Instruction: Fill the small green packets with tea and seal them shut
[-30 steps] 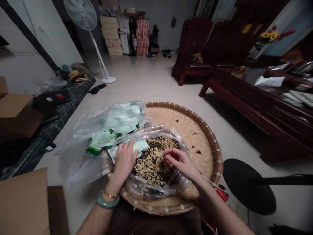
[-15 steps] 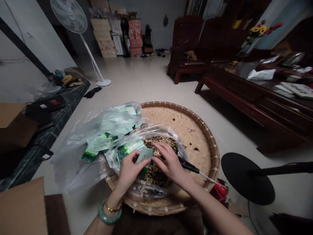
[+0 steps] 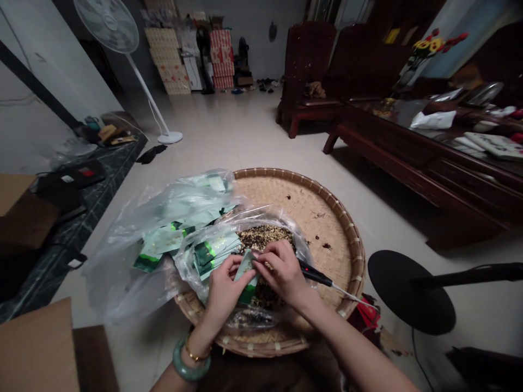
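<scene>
Well, the head view looks down on a left hand (image 3: 225,290) and a right hand (image 3: 283,275) meeting over a clear plastic bag of speckled brown and pale dried flakes (image 3: 263,238), which lies in a wide round woven bamboo tray (image 3: 327,228). Between the hands, tilted up above the flakes, stands a thin pale-green foil sachet with a dark-green band (image 3: 247,277). The left hand's grip pinches its lower side, while the right fingertips (image 3: 265,259) press on its upper edge. A slim black pen-shaped electric tool with a red light (image 3: 314,275) lies along the right palm, its thin cable trailing off to the right. The sachet looks light, slippery and easily creased, so it probably handles best by its flat edges. More green sachets (image 3: 163,242) lie in a loose clear bag (image 3: 122,272) hanging over the tray's left rim.
</scene>
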The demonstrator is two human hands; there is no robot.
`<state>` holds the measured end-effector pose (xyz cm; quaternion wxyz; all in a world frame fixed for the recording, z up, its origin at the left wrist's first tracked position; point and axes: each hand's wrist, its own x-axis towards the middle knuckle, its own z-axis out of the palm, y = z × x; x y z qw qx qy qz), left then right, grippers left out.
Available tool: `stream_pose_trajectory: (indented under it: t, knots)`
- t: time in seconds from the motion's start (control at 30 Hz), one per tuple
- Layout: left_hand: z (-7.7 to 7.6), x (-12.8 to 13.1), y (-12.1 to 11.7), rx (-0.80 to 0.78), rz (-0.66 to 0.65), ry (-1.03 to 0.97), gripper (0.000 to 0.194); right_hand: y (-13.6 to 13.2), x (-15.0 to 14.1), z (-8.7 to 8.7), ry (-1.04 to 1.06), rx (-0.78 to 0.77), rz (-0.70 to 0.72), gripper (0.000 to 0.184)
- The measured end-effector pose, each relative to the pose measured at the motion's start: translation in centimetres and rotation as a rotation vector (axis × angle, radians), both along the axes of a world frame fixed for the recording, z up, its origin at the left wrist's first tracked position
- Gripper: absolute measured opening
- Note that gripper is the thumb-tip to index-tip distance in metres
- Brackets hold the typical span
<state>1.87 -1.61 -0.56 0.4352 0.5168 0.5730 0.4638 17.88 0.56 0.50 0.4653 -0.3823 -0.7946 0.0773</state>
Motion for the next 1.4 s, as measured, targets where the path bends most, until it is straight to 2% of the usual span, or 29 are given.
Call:
stream_pose_trajectory:
  t: [0.13, 0.27, 0.37, 0.57, 0.63, 0.8, 0.87, 0.93, 1.0, 1.17, 1.23, 1.33, 1.4]
  knots:
    - [-0.6, -1.4, 0.3, -0.021, -0.059, 0.057, 0.02, 0.5, 1.1, 0.4, 0.025, 0.004, 0.09, 0.015]
    - [-1.0, -2.1, 0.3, 0.055, -0.034, 0.157, 0.018, 0.7, 2.0, 0.6, 0.023, -0.193, 0.07, 0.007]
    - [-1.0, -1.9, 0.2, 0.125, -0.045, 0.222, 0.016, 0.5, 2.3, 0.6, 0.01, -0.298, 0.029, 0.023]
    - [-1.5, -1.9, 0.5, 0.023, -0.04, 0.099, 0.018, 0.1, 2.6, 0.4, 0.136, -0.222, 0.043, 0.016]
    - [-1.6, -2.1, 0.6, 0.034, -0.02, 0.116, 0.018, 0.1, 2.7, 0.2, 0.129, -0.334, 0.051, 0.017]
    - [-1.5, -2.1, 0.5, 0.1, -0.034, 0.193, 0.016, 0.4, 2.9, -0.4, 0.149, -0.813, 0.192, 0.023]
    - [-1.3, -2.0, 0.5, 0.088, -0.035, 0.176, 0.016, 0.5, 3.0, -0.5, 0.212, -0.875, 0.186, 0.029]
    - [-1.2, -2.0, 0.5, 0.034, -0.017, 0.114, 0.017, 0.5, 3.1, -0.5, 0.292, -0.87, 0.152, 0.033]
    - [-1.1, -2.0, 0.5, -0.022, 0.002, 0.044, 0.019, 0.4, 3.2, -0.3, 0.383, -0.911, 0.177, 0.033]
    - [-1.1, -2.1, 0.2, 0.004, 0.005, 0.042, 0.019, 0.3, 3.5, -0.4, 0.535, -1.31, 0.375, 0.041]
    - [-1.3, -2.1, 0.0, 0.009, -0.015, 0.07, 0.017, 0.3, 3.7, -0.6, 0.537, -1.342, 0.352, 0.041]
    - [-1.3, -2.3, -0.2, 0.0, -0.007, 0.095, 0.015, 0.1, 3.9, -0.8, 0.562, -1.302, 0.302, 0.04]
    - [-1.2, -2.3, -0.4, 0.002, -0.006, 0.105, 0.015, -0.1, 3.8, -0.7, 0.588, -1.31, 0.327, 0.039]
